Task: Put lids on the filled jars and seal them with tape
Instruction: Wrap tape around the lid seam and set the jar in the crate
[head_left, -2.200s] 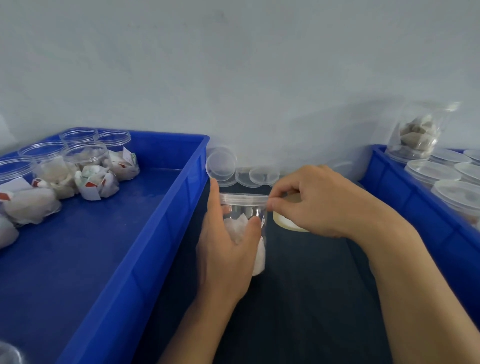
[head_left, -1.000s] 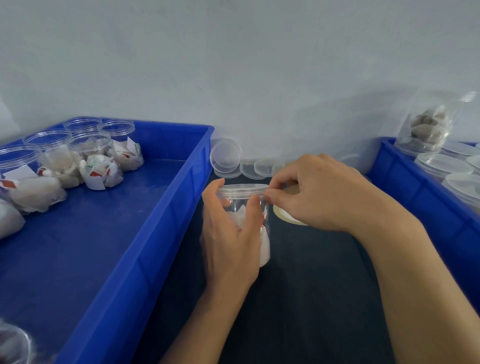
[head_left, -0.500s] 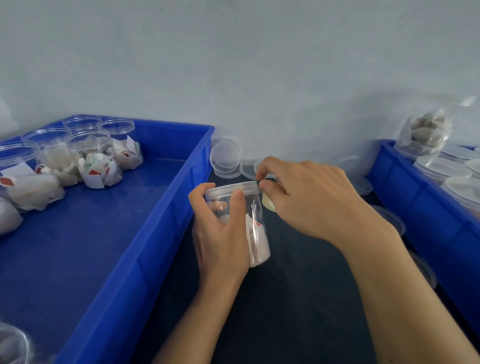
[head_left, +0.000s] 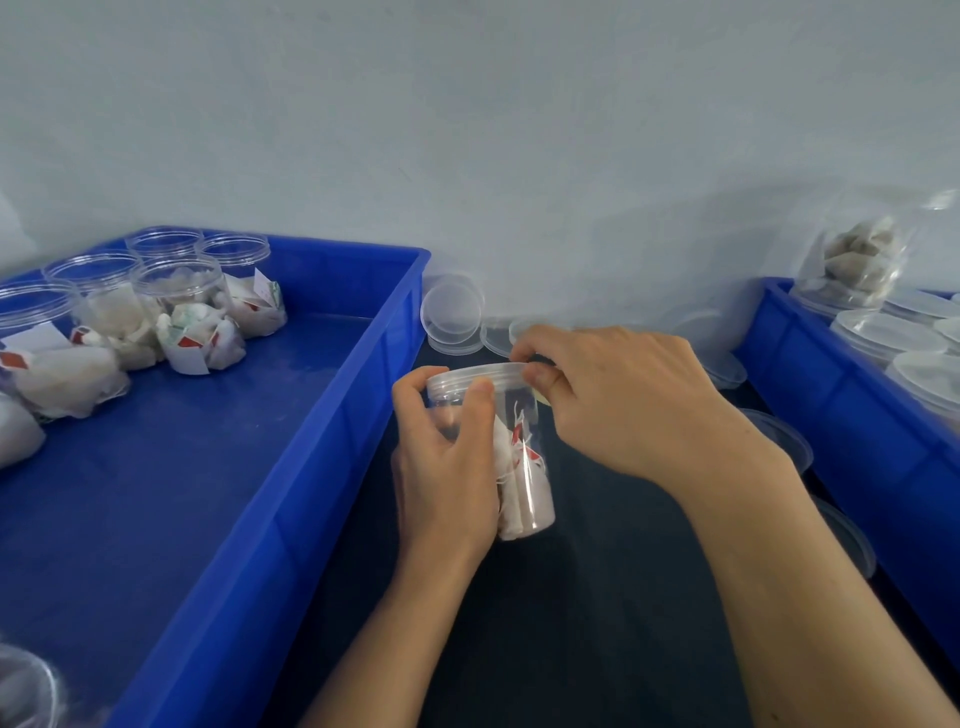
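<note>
Between the two blue bins, above the dark worktop (head_left: 597, 623), my left hand (head_left: 447, 467) wraps the tilted jar (head_left: 524, 483). My right hand (head_left: 618, 395) pinches at the lid (head_left: 478, 375) rim, whether on tape I cannot tell. A slack grip could let the jar twist, wrinkling the seal.

The jar (head_left: 519, 441) held between the hands is clear plastic with a clear lid (head_left: 478, 371), and inside it lie white sachets (head_left: 519, 499) with small red tags. The left tray (head_left: 291, 457) is bright blue; the open jars (head_left: 176, 291) in it are clear, packed with white and off-white sachets bearing red marks and a touch of green. The right tray (head_left: 852, 415) is the same blue, stacked with translucent whitish lids (head_left: 883, 332). A clear jar (head_left: 857, 260) above it holds grey-beige sachets. The table (head_left: 597, 623) is very dark, near black. The wall (head_left: 467, 130) is pale grey-blue.
</note>
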